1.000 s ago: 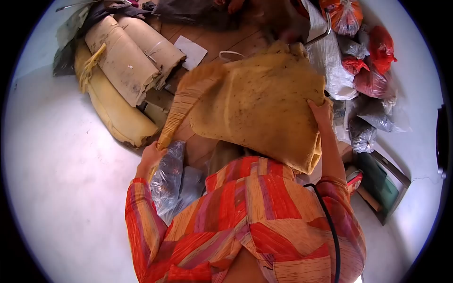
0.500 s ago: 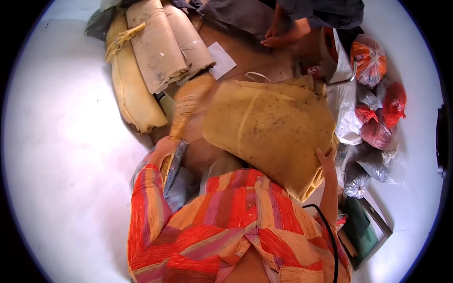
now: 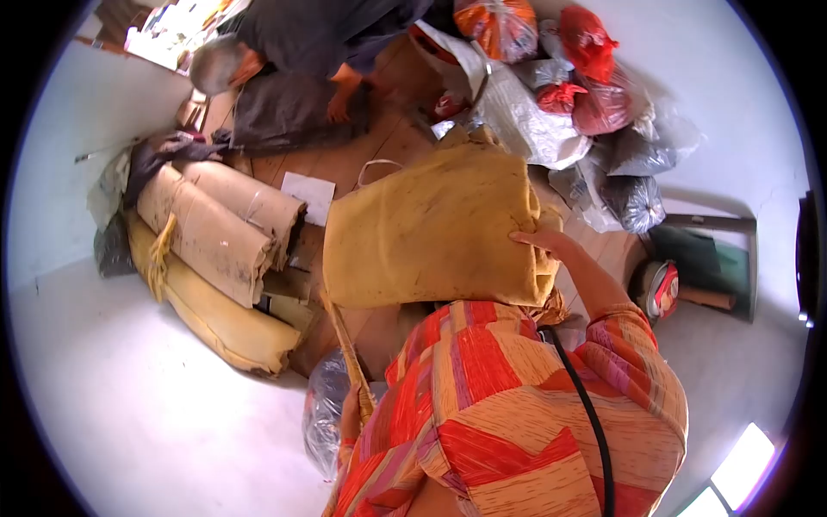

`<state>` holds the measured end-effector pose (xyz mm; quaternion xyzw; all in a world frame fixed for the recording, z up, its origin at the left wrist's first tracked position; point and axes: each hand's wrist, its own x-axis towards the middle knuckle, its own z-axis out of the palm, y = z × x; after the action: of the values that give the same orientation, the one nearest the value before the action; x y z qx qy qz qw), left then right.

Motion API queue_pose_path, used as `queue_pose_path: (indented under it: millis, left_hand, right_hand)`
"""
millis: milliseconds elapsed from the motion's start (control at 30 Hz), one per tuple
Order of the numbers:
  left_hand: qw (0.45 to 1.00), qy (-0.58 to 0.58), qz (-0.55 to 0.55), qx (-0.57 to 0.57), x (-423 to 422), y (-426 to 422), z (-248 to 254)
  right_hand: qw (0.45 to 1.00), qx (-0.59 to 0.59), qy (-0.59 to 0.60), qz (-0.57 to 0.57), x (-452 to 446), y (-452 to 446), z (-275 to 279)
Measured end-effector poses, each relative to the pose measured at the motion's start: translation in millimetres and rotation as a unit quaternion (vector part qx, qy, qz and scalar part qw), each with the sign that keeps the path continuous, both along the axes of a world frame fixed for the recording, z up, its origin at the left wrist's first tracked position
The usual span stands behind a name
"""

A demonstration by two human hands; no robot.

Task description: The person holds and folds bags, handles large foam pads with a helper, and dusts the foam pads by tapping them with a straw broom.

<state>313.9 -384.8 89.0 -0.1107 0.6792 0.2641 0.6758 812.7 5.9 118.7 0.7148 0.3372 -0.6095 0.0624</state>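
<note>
My right hand (image 3: 543, 242) grips the right edge of a folded yellow foam sheet (image 3: 422, 233), thumb on top and the other fingers hidden. Dark specks and stains mark the sheet, which is held up in front of my body. Low on the left, my left hand (image 3: 351, 407) is closed around the handle of a straw hand broom (image 3: 343, 345). The broom is seen nearly edge-on, its head close to the sheet's lower left corner. A clear plastic bag (image 3: 324, 414) lies beside my left hand.
Rolled sheets (image 3: 207, 233) and a long yellow roll (image 3: 215, 314) lie at left. A white paper (image 3: 307, 197) is on the wooden floor. Another person (image 3: 301, 52) bends over dark cloth (image 3: 289, 112). Tied plastic bags (image 3: 594, 95) and a green framed board (image 3: 715, 258) line the right wall.
The view has turned to the right. The broom has swung down from beside the foam sheet, and my left hand is lower. My right hand still holds the sheet.
</note>
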Motion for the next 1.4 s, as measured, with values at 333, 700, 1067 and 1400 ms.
queue_pose_path:
  millis: [333, 700, 1067, 1400]
  left_hand:
    - [0.990, -0.092, 0.085, -0.071, 24.9, 29.7, 12.1]
    - [0.996, -0.031, 0.016, -0.085, -28.2, 52.4, 48.4]
    - [0.987, 0.057, -0.134, 0.070, -173.1, -18.0, -12.7]
    - [0.987, 0.067, -0.144, 0.041, -140.6, -21.6, -25.5]
  right_hand:
    - [0.989, 0.121, 0.076, 0.022, -39.8, -17.9, 19.2]
    - [0.979, 0.196, -0.055, -0.009, -137.4, -75.5, 68.7]
    - [0.941, 0.170, 0.108, -0.272, -129.9, -142.5, 206.7]
    - [0.911, 0.187, 0.100, -0.354, 30.3, -199.2, 297.3]
